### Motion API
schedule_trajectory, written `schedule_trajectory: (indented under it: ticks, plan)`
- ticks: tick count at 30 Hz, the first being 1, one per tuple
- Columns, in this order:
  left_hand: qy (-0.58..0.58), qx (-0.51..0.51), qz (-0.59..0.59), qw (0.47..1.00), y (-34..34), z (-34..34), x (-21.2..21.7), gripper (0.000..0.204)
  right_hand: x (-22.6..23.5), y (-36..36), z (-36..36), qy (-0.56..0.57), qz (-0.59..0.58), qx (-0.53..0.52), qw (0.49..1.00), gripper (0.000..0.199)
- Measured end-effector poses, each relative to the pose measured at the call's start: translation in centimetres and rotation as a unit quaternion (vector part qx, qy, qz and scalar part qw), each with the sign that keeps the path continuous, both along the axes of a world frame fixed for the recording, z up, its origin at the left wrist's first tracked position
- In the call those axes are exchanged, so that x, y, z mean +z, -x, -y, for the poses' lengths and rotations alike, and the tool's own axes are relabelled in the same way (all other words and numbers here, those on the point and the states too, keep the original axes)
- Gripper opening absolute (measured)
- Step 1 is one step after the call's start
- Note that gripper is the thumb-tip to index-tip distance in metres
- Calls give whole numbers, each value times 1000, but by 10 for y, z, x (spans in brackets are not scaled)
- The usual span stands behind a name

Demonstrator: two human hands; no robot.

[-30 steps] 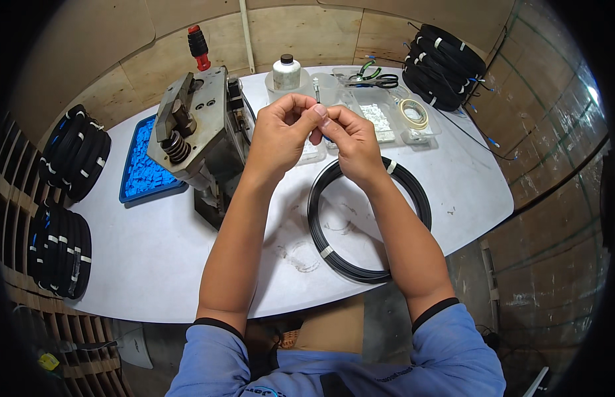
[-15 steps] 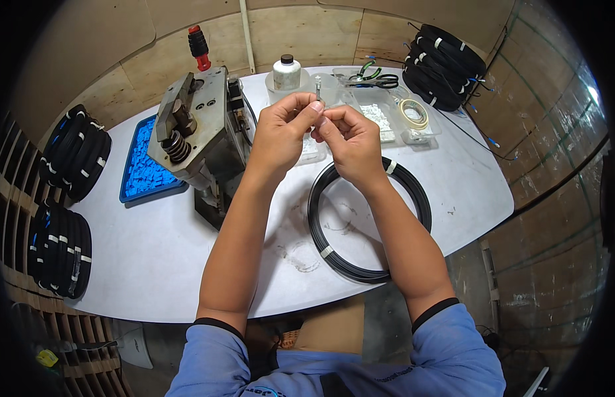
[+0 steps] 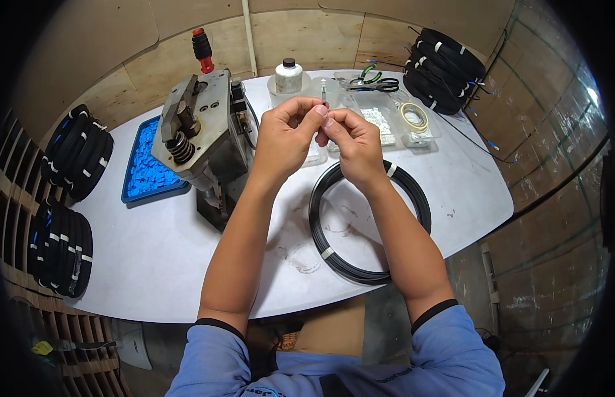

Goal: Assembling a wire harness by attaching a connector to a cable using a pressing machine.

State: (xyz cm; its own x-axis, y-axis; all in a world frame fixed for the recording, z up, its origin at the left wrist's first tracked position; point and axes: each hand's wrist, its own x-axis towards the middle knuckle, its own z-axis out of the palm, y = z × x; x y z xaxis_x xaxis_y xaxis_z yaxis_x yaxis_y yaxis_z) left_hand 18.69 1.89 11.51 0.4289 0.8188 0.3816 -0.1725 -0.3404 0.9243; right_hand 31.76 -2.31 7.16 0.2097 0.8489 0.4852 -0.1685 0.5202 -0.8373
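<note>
My left hand [image 3: 287, 137] and my right hand [image 3: 358, 147] meet above the middle of the table, fingertips pinched together. Between them a thin black cable end stands upright, topped by a small pale connector [image 3: 324, 89]. The lower part of that cable end is hidden by my fingers. Just below my hands lies a coil of black cable [image 3: 315, 221], bound with white tape; my right forearm crosses over its right side. Whether the held end belongs to this coil I cannot tell.
A metal hand press [image 3: 211, 126] stands left, next to a tray of blue pieces [image 3: 147, 162]. Behind my hands are a white bottle [image 3: 289, 78], bins of white parts [image 3: 377, 122], a tape roll [image 3: 413, 117] and pliers [image 3: 367, 81]. More cable coils [image 3: 446, 66] sit at the far right and left.
Both hands stay pinched together, shifted very slightly right in the picture. The pale connector above the fingertips shows a little more clearly. The whole scene sits slightly lower.
</note>
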Motion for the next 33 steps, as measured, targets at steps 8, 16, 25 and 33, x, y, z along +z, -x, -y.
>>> schedule_trajectory:
  ticks: [8, 16, 25, 33]
  plan:
    - [-46, 39, -16, 998, 0, 0, 3, 17, 2, 2, -4, -12, -14, 22, 1000, 16]
    - [-167, 202, -33, 964, -3, 31, 21, 29, -8, -16, -6, -19, -57, -49, 997, 14]
    - [-392, 148, 38, 907, 92, 82, 110, 40, -10, 0, -11, -12, -51, -23, 998, 14]
    - [-229, 408, 50, 882, 246, -32, 90, 24, -20, -3, -15, -4, 12, -11, 1000, 13]
